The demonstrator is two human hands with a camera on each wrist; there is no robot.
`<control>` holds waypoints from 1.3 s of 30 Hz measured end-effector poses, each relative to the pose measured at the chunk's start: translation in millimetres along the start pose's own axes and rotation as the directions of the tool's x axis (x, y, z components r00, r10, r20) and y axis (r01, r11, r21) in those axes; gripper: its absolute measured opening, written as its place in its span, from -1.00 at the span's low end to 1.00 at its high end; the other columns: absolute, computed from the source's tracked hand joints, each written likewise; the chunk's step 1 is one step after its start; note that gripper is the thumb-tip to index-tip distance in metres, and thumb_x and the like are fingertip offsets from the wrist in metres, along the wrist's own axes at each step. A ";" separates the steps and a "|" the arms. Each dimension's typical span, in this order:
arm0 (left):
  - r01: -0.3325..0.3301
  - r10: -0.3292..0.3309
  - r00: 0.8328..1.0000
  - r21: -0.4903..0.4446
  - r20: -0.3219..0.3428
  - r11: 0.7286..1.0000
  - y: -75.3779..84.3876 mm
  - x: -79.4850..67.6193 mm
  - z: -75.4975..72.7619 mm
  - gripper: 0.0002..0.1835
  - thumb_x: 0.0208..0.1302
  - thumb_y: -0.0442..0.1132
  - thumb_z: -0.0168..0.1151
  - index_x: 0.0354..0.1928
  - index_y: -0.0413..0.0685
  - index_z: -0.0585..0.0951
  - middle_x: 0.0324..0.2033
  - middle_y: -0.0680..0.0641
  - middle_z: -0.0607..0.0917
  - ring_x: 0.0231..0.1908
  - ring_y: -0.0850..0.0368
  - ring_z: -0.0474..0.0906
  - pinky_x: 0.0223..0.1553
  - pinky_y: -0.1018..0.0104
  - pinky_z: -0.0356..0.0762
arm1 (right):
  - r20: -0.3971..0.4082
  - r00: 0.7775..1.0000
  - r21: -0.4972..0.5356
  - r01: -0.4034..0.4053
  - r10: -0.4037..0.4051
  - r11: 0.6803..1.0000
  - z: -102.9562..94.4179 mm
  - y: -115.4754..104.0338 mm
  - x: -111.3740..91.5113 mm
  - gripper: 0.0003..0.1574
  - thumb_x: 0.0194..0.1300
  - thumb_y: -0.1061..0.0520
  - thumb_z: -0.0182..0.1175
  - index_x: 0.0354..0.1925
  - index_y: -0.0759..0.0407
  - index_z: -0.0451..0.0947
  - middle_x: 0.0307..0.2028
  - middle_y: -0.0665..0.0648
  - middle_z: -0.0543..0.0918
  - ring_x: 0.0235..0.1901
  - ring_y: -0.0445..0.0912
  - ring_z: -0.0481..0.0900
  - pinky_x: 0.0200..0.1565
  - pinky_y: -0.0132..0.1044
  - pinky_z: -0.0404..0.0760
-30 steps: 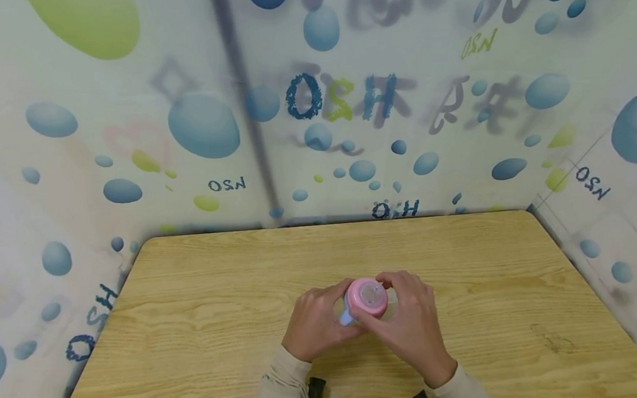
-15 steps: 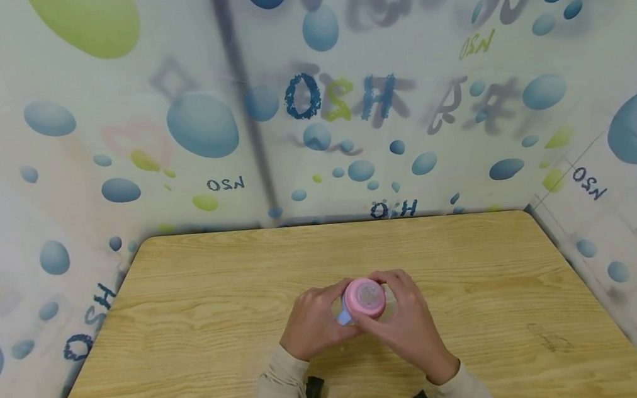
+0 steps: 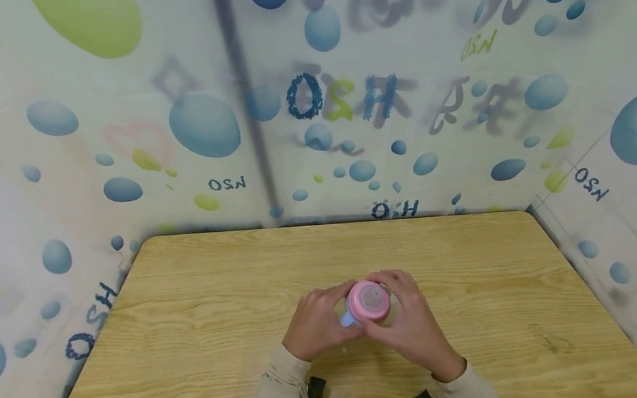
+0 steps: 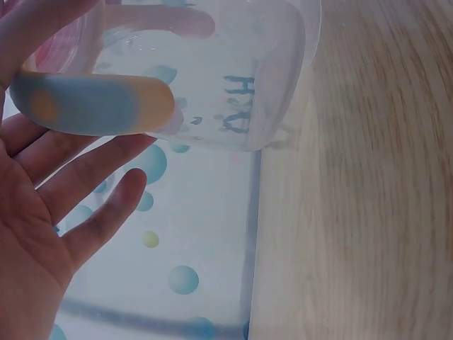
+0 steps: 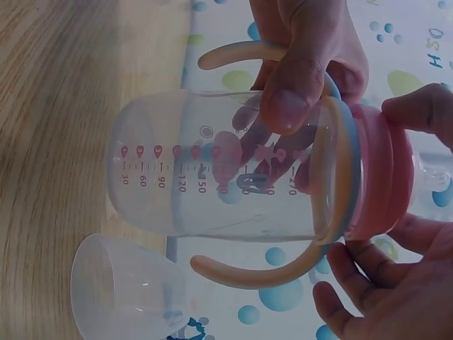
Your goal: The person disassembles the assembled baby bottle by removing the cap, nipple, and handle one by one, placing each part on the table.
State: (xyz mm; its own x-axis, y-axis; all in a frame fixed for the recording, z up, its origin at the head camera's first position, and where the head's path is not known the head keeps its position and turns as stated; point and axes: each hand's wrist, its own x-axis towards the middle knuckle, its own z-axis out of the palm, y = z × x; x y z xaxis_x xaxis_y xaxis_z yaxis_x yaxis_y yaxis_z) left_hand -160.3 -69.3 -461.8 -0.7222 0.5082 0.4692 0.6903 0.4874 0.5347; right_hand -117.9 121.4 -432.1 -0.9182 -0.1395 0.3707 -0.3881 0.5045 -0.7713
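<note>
A clear baby bottle (image 5: 159,205) with printed volume marks stands upright between my hands at the table's middle. Its pink screw collar (image 3: 370,301) carries a clear teat (image 5: 432,177). Two curved handles (image 4: 92,106), blue and orange, branch from a ring below the collar. My left hand (image 3: 319,325) holds the bottle body beside one handle, thumb on the near wall and fingers showing through the plastic. Thumb and fingers of my right hand (image 3: 412,327) grip the pink collar from the other side. A clear dome cap (image 5: 106,290) rests on the table next to the bottle.
The wooden table (image 3: 218,283) extends around both hands. Behind it and at its sides rise pale walls (image 3: 316,174) printed with blue and green drops and lettering. Dark straps (image 3: 315,389) show at the wrists.
My right hand's thumb has slid lower round the collar, and its wrist has swung slightly right. The bottle has shifted only a little; my left hand keeps its hold.
</note>
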 end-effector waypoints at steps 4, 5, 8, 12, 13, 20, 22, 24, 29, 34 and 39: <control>0.004 -0.004 1.000 -0.018 0.004 1.000 0.6 -0.1 0.5 -0.27 -0.07 0.09 0.55 0.16 -0.11 0.63 -0.08 -0.01 0.77 -0.16 0.21 0.71 -0.20 0.25 0.66 | 0.009 1.000 0.018 0.013 -0.013 1.000 -1.5 0.3 0.4 -0.23 -0.16 0.22 0.54 0.11 0.03 0.58 0.02 -0.01 0.52 0.05 -0.09 0.44 0.03 0.18 0.49; 0.006 -0.006 1.000 -0.023 0.006 1.000 0.8 -0.1 0.6 -0.27 -0.07 0.08 0.56 0.16 -0.11 0.63 -0.08 -0.01 0.77 -0.15 0.21 0.71 -0.20 0.24 0.66 | 0.012 1.000 0.021 0.016 -0.016 1.000 -1.8 0.4 0.5 -0.23 -0.16 0.23 0.53 0.12 0.04 0.58 0.02 -0.02 0.52 0.05 -0.09 0.44 0.03 0.18 0.49; 0.012 -0.012 1.000 -0.026 0.014 1.000 0.7 -0.1 1.0 -0.26 -0.08 0.07 0.56 0.17 -0.10 0.63 -0.08 0.00 0.77 -0.15 0.22 0.70 -0.19 0.24 0.65 | 0.021 0.999 0.024 0.031 -0.031 0.999 -2.6 1.2 1.0 -0.22 -0.17 0.25 0.51 0.13 0.06 0.58 0.03 -0.03 0.52 0.05 -0.09 0.43 0.03 0.14 0.48; 0.018 -0.018 1.000 -0.026 0.018 0.999 1.3 -0.3 0.5 -0.24 -0.09 0.06 0.58 0.18 -0.11 0.62 -0.07 -0.01 0.76 -0.15 0.21 0.71 -0.19 0.22 0.65 | 0.042 0.998 0.031 0.046 -0.048 0.998 -3.3 3.0 1.3 -0.20 -0.16 0.29 0.49 0.15 0.10 0.56 0.04 -0.03 0.51 0.06 -0.09 0.43 0.03 0.11 0.48; 0.019 -0.019 1.000 -0.028 0.019 0.999 1.5 -0.4 0.3 -0.24 -0.09 0.06 0.58 0.19 -0.12 0.62 -0.07 -0.02 0.76 -0.15 0.21 0.71 -0.19 0.22 0.65 | 0.051 0.997 0.034 0.048 -0.049 0.998 -3.6 3.4 1.4 -0.19 -0.16 0.29 0.49 0.16 0.10 0.56 0.05 -0.03 0.51 0.07 -0.09 0.43 0.04 0.10 0.48; 0.013 -0.012 1.000 -0.034 0.022 0.999 1.4 -1.4 -1.0 -0.23 -0.07 0.10 0.58 0.19 -0.13 0.61 -0.07 -0.02 0.76 -0.15 0.20 0.71 -0.19 0.20 0.65 | 0.105 0.992 0.052 0.058 -0.063 0.997 -5.9 6.3 2.0 -0.18 -0.10 0.33 0.44 0.21 0.05 0.53 0.13 -0.02 0.48 0.12 -0.09 0.40 0.05 0.09 0.50; 0.008 -0.007 1.000 -0.036 0.021 0.999 1.4 -1.4 -1.3 -0.23 -0.06 0.11 0.58 0.19 -0.12 0.61 -0.07 -0.01 0.76 -0.16 0.21 0.70 -0.19 0.21 0.65 | 0.118 0.991 0.058 0.062 -0.068 0.996 -6.9 6.2 2.4 -0.17 -0.09 0.34 0.43 0.22 0.06 0.52 0.14 -0.02 0.48 0.13 -0.09 0.39 0.05 0.09 0.51; 0.003 -0.003 1.000 -0.035 0.019 0.999 1.2 -1.4 -1.4 -0.22 -0.06 0.12 0.57 0.19 -0.12 0.61 -0.07 -0.02 0.76 -0.15 0.21 0.70 -0.19 0.21 0.65 | 0.131 0.989 0.063 0.066 -0.073 0.996 -8.0 5.8 2.8 -0.17 -0.08 0.34 0.42 0.23 0.07 0.51 0.15 -0.01 0.47 0.14 -0.09 0.39 0.05 0.07 0.52; -0.002 0.003 1.000 -0.037 0.017 0.999 1.0 -1.6 -1.0 -0.22 -0.06 0.13 0.57 0.19 -0.13 0.61 -0.07 -0.02 0.76 -0.15 0.20 0.71 -0.19 0.21 0.66 | 0.169 0.983 0.072 0.056 -0.068 0.996 -10.9 4.5 3.5 -0.18 -0.04 0.34 0.41 0.24 0.07 0.50 0.18 0.00 0.44 0.14 -0.09 0.38 0.06 0.06 0.52; 0.014 -0.013 1.000 -0.036 0.027 0.999 0.6 -1.4 -1.0 -0.21 -0.09 0.12 0.58 0.19 -0.12 0.61 -0.07 -0.02 0.76 -0.15 0.21 0.70 -0.19 0.24 0.66 | 0.187 0.981 0.071 0.037 -0.050 0.997 -12.8 4.7 3.3 -0.16 0.00 0.30 0.44 0.28 0.06 0.47 0.22 0.03 0.42 0.18 -0.03 0.38 0.09 0.15 0.49; 0.025 -0.024 1.000 -0.021 0.020 0.999 0.8 -0.9 -1.3 -0.24 -0.05 0.15 0.54 0.17 -0.12 0.62 -0.10 -0.01 0.77 -0.18 0.21 0.71 -0.20 0.24 0.66 | 0.110 0.994 0.011 0.008 -0.009 1.000 -8.4 4.3 0.5 -0.06 0.06 0.02 0.54 0.37 0.02 0.40 0.21 0.10 0.41 0.17 0.02 0.41 0.06 0.20 0.50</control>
State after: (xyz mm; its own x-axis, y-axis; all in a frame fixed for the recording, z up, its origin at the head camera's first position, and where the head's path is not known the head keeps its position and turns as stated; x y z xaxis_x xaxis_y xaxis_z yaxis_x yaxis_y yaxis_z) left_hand -159.2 -70.3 -460.8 -0.7376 0.5107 0.4417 0.6714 0.4844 0.5609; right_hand -119.4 130.7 -430.9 -0.9179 -0.2368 0.3183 -0.3959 0.4942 -0.7740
